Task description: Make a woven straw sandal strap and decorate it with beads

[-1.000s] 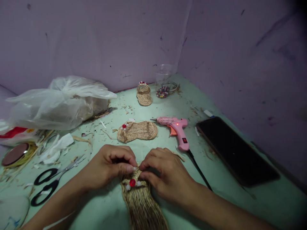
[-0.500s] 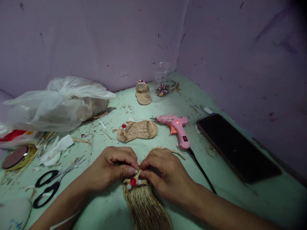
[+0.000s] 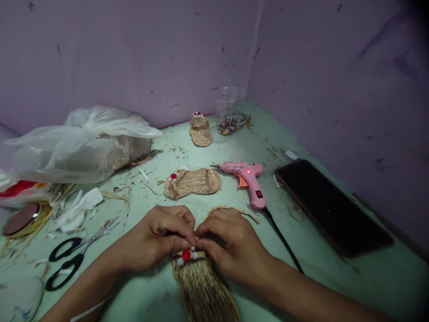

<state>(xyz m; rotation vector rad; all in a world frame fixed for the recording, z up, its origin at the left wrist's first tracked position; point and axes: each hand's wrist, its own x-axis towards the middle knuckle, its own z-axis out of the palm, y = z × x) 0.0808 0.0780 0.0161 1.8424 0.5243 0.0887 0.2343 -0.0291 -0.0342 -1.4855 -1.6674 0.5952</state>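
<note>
A small woven straw slipper [image 3: 206, 286] lies in front of me with its beaded end away from me. One red bead [image 3: 186, 254] and several white beads sit at that end. My left hand [image 3: 164, 235] is closed there, thumb and fingers pinching the end of the slipper beside a small white bead [image 3: 192, 249]. My right hand [image 3: 229, 239] meets it fingertip to fingertip, also pinching at that end. The fingers hide exactly what lies between them. Just beyond my hands is another woven slipper sole [image 3: 196, 182] with red and white beads.
A pink glue gun [image 3: 241, 172] with a lit red light lies right of centre, its black cord trailing forward. Phone [image 3: 331, 208] at right; scissors [image 3: 78, 257] at left. Farther back are a finished-looking slipper [image 3: 201, 132], a plastic cup of beads [image 3: 226, 118] and a plastic bag [image 3: 90, 147].
My left thumb and fingers have shifted slightly; the small white bead now shows a little lower and to the right, between the thumb tips. The right hand is nearly still.
</note>
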